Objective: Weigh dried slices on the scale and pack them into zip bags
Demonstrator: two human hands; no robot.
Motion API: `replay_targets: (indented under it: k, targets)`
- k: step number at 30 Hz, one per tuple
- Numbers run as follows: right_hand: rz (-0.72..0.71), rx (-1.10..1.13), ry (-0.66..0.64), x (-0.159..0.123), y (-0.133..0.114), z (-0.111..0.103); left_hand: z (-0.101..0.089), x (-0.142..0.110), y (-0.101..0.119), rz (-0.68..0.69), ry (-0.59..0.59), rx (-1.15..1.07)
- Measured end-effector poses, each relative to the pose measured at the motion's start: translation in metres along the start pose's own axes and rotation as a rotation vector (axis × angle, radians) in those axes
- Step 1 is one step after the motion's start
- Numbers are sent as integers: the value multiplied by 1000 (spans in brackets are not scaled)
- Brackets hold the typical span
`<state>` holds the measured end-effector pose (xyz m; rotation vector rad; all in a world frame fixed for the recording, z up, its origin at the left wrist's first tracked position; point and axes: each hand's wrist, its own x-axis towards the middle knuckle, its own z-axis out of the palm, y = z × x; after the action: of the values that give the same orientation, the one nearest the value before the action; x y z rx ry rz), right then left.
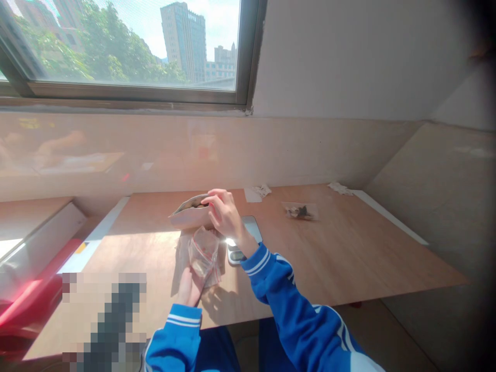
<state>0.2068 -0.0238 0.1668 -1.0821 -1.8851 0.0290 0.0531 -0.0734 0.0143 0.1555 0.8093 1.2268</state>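
Observation:
My left hand is closed around the lower part of a clear zip-lock bag with a red line near its opening. The bag is held up over the table. Just behind it stands a pale pouch with its mouth gaping and dark contents inside. My right hand is at the right end of that mouth, fingers curled and the tips at the opening. Whatever they pinch is hidden. Under my right wrist lies a small digital scale, partly covered by the hand and sleeve.
A sealed clear bag with dark pieces lies right of the scale. Crumpled tissue on white paper and another crumpled scrap lie along the wall. Red material borders the wooden table at left. A blurred patch hides the near left corner.

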Motion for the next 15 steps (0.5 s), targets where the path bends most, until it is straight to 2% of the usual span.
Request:
replay_targets:
  k: [2, 4, 7, 9, 11, 15]
  targets:
    - [27, 149, -114, -10, -7, -5, 5, -3, 2, 26, -47, -3]
    - [64, 229, -300, -19, -8, -5, 8, -5, 3, 45, -105, -12]
    - [158, 230, -589, -31, 0, 4, 5, -3, 5, 10, -154, -50]
    - [212, 219, -716, -35, 6, 12, 0, -2, 7, -24, -155, -79]
    - [254, 219, -776, -37, 11, 17, -5, 0, 7, -42, -144, -86]
    - [305, 218, -814, -36, 15, 17, -7, -2, 6, -52, -160, -62]
